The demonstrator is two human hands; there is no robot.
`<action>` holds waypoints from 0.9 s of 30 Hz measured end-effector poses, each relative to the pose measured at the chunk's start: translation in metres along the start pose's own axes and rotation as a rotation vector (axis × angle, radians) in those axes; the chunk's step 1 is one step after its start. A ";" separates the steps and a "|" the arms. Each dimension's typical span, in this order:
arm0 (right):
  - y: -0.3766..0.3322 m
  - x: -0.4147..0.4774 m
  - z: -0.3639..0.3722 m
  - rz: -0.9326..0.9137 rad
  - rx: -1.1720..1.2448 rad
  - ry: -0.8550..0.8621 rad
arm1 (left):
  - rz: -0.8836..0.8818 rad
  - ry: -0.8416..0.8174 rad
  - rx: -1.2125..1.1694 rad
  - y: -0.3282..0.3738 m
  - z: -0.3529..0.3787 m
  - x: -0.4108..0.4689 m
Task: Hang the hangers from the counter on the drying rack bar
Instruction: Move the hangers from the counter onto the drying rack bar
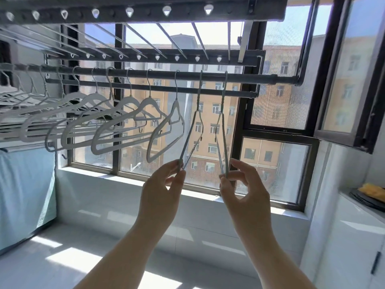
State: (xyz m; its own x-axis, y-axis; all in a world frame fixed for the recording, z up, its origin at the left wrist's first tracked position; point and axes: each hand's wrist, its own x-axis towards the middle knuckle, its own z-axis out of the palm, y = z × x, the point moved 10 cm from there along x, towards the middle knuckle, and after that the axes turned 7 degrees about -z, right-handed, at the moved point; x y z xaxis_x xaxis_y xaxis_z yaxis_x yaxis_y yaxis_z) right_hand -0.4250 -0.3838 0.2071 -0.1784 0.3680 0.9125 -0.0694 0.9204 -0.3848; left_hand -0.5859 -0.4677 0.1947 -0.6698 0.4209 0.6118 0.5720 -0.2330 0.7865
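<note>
left hand (162, 188) pinching thin grey hanger (200, 94), right hand (243, 188) pinching second hanger (224, 97)

We see the left wire hanger (190, 140) and the right wire hanger (224, 142) in pale grey-green, and the plastic hangers (116, 126) in white. The drying rack bar (208, 76) is dark grey. The rack beam (145, 12) is the same grey, with a row of pale teardrop holes. The window frame (239, 126) is black and its screen (279, 84) finely meshed. Outside we see an orange-and-grey building (208, 105). The cloth (25, 195) is pale aqua and the counter (354, 226) glossy white, with something yellow (373, 189) on black plates (362, 198).
</note>
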 end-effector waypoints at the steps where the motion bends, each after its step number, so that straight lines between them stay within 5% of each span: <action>1: -0.001 -0.001 0.000 -0.013 0.000 0.006 | -0.004 0.003 -0.004 0.000 -0.001 -0.001; 18: -0.006 -0.011 0.004 -0.005 0.076 -0.007 | 0.065 0.042 -0.055 0.010 -0.021 -0.010; 27: 0.000 -0.010 0.012 0.039 0.200 0.018 | 0.016 0.271 0.002 -0.005 -0.088 -0.019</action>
State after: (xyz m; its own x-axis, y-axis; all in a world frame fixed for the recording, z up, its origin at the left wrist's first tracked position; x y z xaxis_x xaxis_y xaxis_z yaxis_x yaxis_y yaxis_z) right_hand -0.4352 -0.3891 0.1963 -0.1668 0.4069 0.8981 -0.2568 0.8615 -0.4380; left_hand -0.6179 -0.5521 0.1863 -0.7625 0.1672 0.6250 0.5847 -0.2357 0.7763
